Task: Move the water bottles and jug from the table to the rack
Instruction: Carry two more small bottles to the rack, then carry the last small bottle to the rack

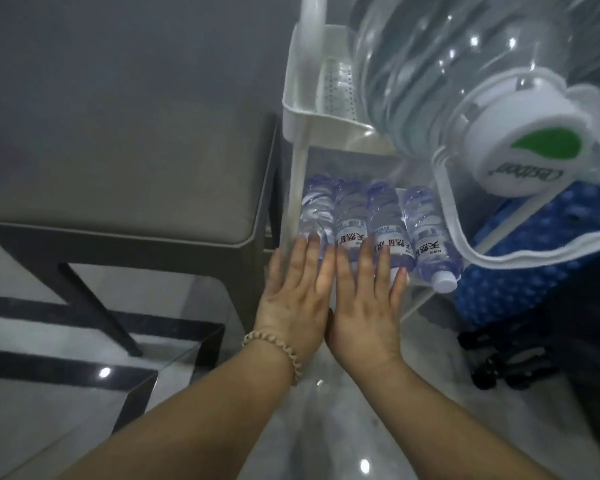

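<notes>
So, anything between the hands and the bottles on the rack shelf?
Nothing visible. Left hand and right hand lie flat on the bottles' near ends. The rightmost bottle, cap out, is untouched but unobstructed; the jug is on the tier above.

A grey cushioned stool [118,188] on a dark frame fills the middle left of the frame, with a plain grey wall [136,46] behind it at the upper left. Glossy pale marble floor [343,427] runs along the bottom, crossed by black bands [32,306] at the left. At the right edge sits a blue dotted bag [534,265], with black wheels [506,362] just below it.
</notes>
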`<act>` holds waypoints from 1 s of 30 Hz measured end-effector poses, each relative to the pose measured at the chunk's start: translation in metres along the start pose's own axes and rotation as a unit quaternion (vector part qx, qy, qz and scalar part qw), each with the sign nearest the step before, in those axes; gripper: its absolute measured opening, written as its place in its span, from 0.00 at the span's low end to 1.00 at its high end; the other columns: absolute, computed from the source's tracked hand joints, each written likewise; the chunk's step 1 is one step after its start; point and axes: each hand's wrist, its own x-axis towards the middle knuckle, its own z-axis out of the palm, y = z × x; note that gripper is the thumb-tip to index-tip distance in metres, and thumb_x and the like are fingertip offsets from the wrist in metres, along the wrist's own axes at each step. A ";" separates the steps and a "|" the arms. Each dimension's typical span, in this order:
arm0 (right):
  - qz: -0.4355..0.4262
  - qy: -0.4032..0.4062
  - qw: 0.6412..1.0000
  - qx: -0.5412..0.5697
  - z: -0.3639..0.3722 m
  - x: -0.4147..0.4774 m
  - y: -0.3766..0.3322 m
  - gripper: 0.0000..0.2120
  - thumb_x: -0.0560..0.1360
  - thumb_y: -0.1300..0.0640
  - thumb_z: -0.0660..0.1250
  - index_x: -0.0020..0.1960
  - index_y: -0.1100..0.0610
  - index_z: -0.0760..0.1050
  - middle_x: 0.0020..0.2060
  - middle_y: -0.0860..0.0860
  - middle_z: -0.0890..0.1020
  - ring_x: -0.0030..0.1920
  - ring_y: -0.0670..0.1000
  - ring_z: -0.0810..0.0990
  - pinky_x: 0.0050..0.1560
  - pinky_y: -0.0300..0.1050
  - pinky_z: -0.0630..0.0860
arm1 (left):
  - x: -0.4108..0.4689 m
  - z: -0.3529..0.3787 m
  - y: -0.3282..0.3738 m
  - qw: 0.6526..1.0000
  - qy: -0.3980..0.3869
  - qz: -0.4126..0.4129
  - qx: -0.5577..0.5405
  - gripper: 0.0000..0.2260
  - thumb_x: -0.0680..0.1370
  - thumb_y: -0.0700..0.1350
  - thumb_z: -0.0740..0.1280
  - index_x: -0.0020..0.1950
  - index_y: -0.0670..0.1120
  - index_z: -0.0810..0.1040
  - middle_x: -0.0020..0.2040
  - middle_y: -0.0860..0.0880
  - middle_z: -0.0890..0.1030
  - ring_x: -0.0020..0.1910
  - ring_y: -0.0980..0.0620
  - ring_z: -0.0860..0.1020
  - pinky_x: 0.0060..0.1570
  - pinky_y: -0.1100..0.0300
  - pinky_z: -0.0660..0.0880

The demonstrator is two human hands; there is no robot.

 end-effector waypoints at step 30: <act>-0.192 0.022 0.970 0.148 -0.710 -0.066 -0.220 0.41 0.65 0.54 0.75 0.74 0.55 0.60 0.73 0.60 0.61 0.73 0.58 0.55 0.69 0.64 0.54 | -0.218 -0.706 -0.180 0.974 0.027 -0.224 0.009 0.43 0.75 0.44 0.60 0.67 0.51 0.22 0.75 0.46 0.34 0.67 0.47 0.22 0.62 0.44 0.22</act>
